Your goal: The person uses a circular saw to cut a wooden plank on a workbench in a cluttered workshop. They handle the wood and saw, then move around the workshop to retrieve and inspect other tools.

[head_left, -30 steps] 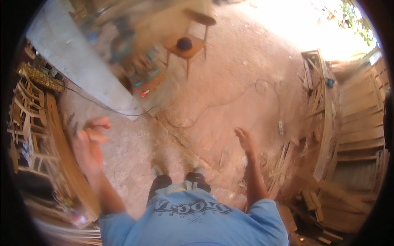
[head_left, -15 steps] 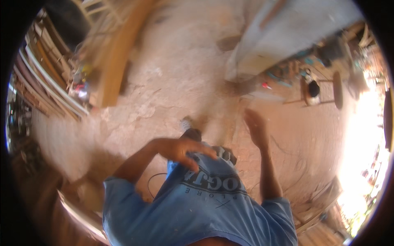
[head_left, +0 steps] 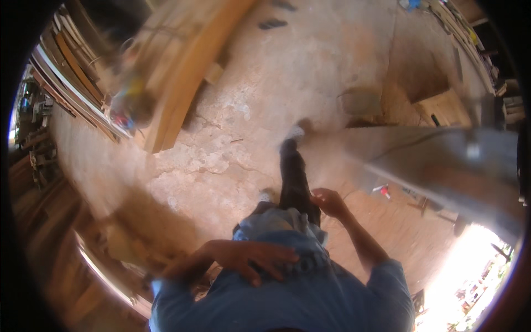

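Observation:
My left hand (head_left: 253, 260) is in front of the blue shirt (head_left: 310, 293), its fingers spread with nothing in them. Whether it touches the cloth I cannot tell. Beside my right thigh hangs my right hand (head_left: 330, 202), empty, its fingers loosely extended and slightly blurred. One dark trouser leg (head_left: 293, 177) reaches forward, ending in a pale foot (head_left: 295, 133). The other foot (head_left: 267, 195) is farther back, close under my body.
Long timber beams (head_left: 171, 110) lie at the far left, near a stack of thin boards (head_left: 83, 72). To the right, a grey flat-topped table (head_left: 431, 160) juts toward me. A small red object (head_left: 384, 191) lies by its near edge. The bare floor (head_left: 221, 149) is cracked.
My body has stepped forward and turned right; the grey table now lies more crosswise at the right. My right hand has dropped in toward my thigh. My left hand has drawn closer to my body.

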Motion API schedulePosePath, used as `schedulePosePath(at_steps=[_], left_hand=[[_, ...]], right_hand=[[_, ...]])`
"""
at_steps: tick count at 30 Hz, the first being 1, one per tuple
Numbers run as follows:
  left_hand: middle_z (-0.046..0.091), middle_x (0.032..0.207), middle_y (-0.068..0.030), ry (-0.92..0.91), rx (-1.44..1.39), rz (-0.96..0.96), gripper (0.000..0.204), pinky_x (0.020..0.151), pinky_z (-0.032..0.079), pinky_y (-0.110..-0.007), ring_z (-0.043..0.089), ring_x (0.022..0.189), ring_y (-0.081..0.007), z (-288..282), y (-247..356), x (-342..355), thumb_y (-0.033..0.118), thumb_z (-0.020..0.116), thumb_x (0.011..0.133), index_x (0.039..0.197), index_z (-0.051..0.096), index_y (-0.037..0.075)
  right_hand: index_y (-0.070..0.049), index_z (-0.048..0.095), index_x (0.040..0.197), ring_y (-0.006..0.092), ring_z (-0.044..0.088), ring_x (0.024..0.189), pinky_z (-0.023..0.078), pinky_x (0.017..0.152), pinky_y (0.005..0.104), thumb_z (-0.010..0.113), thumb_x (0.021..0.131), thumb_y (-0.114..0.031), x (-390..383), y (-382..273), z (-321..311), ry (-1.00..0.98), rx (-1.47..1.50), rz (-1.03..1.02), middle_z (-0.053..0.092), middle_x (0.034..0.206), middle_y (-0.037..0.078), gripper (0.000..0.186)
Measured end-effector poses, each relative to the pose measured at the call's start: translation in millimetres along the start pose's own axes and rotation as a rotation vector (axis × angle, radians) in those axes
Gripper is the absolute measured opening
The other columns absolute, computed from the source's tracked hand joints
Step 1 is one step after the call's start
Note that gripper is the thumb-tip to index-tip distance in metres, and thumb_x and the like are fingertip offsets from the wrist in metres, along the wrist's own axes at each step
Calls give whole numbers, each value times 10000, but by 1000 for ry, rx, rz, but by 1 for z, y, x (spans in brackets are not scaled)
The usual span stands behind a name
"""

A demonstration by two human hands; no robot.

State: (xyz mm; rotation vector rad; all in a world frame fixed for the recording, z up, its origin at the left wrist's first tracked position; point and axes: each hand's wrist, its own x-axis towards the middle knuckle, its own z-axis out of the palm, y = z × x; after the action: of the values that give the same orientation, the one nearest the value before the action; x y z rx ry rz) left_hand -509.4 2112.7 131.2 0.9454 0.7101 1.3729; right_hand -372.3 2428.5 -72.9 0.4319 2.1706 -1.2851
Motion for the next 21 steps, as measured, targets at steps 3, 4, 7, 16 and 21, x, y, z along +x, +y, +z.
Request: schedulePosePath(at_steps=[3, 4, 7, 16, 21], left_hand=[[635, 1368, -148, 216, -1, 65, 110, 1146, 378, -453, 492, 1384, -321, -67, 26, 34, 116, 722, 951, 1028, 773, 56], [639, 1361, -153, 259, 15, 43, 102, 1134, 387, -450, 502, 1371, -322, -97, 43, 40, 105, 728, 942, 1024, 772, 63], [660, 1249, -166, 766, 187, 69, 90, 1089, 439, -442, 568, 1248, -276, -170, 100, 39, 66, 672, 957, 930, 751, 31], [733, 1153, -162, 476, -322, 29, 107, 1101, 448, -518, 635, 1213, -335, -306, 185, 146, 62, 702, 949, 1005, 761, -8], [630, 1351, -217, 121, -160, 72, 243, 1125, 431, -525, 580, 1298, -377, -430, 219, 165, 211, 693, 965, 1093, 770, 19]], right_hand=[[-36, 715, 1154, 386, 710, 1006, 551, 872, 484, 622, 959, -510, 123, 25, -37, 63, -151, -99, 742, 1067, 201, 521], [-39, 719, 1095, 401, 700, 992, 542, 863, 505, 601, 963, -520, 177, 29, -55, -11, -231, -110, 734, 1028, 209, 513], [-59, 696, 890, 439, 659, 944, 525, 814, 553, 577, 967, -432, 273, 34, -113, -74, -395, -231, 689, 980, 216, 399], [12, 711, 1061, 406, 683, 1089, 551, 882, 456, 680, 944, -382, 440, -23, -297, 150, -166, -91, 731, 1119, 221, 412], [-62, 734, 1085, 393, 684, 1083, 547, 937, 468, 673, 939, -413, 473, -54, -336, -85, -652, -278, 738, 1111, 181, 385]])
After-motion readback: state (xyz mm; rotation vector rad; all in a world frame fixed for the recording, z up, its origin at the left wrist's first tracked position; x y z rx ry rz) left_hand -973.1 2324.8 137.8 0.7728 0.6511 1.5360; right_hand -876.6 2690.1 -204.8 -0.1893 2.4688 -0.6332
